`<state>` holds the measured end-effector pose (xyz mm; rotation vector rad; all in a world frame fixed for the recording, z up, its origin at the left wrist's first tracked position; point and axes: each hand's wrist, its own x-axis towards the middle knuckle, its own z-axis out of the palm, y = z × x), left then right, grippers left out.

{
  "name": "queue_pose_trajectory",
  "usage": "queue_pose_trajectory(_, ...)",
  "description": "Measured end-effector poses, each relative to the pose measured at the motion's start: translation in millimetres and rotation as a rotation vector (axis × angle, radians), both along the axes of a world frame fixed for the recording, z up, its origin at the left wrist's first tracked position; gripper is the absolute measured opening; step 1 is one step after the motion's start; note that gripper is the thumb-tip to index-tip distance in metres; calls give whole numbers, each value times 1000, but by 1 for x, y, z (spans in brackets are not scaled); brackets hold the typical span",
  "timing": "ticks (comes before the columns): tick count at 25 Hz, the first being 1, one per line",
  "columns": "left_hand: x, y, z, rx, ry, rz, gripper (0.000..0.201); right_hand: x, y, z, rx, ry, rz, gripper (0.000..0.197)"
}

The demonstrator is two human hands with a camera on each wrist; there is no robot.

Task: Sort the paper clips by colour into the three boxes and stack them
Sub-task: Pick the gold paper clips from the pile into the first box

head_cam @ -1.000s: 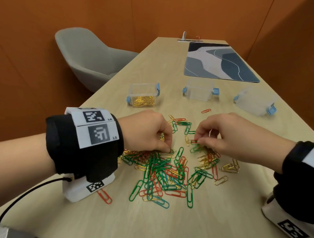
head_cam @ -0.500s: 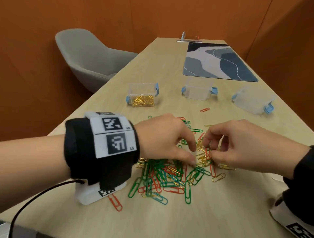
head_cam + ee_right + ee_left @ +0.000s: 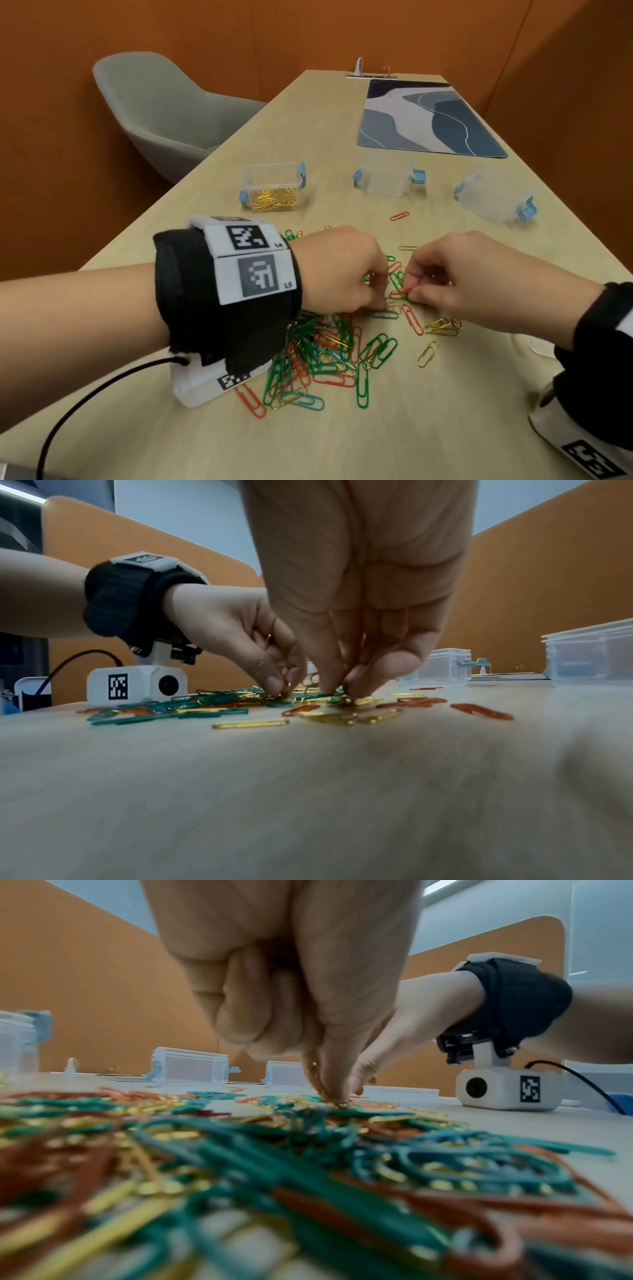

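A heap of green, red and gold paper clips (image 3: 329,353) lies on the wooden table (image 3: 445,428). My left hand (image 3: 380,301) reaches down at the heap's far edge, pinching gold paper clips (image 3: 313,1074) that hang along its thumb. Close to its right, my right hand (image 3: 411,291) pinches clips (image 3: 344,696) against the table; I cannot tell their colour. Beyond the hands stand three clear boxes with blue clasps. The left box (image 3: 270,168) holds gold clips, the middle box (image 3: 387,178) looks empty, and the right box (image 3: 493,202) sits tilted.
A single red clip (image 3: 399,216) lies between the hands and the boxes. A patterned desk mat (image 3: 428,116) covers the far right of the table. A grey chair (image 3: 164,113) stands past the left table edge. Orange walls close in on both sides.
My left hand has moved right along the heap's far edge and now nearly touches the right hand. Both keep their fingers pinched down among the clips.
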<state>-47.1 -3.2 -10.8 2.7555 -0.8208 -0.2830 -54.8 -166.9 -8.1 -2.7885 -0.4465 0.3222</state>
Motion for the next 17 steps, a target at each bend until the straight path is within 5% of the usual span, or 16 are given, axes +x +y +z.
queue_pose_trajectory(5,5,25,5,-181,71,152,11,3,0,5,131,-96,-73,2)
queue_pose_trajectory(12,10,41,12,-673,856,473,18,-12,-4,13,70,82,14,33)
queue_pose_trajectory(15,13,34,12,-764,937,451,19,-18,-7,13,-42,143,59,48)
queue_pose_trajectory(17,16,26,11,-806,919,421,21,-16,-8,12,-47,148,58,38)
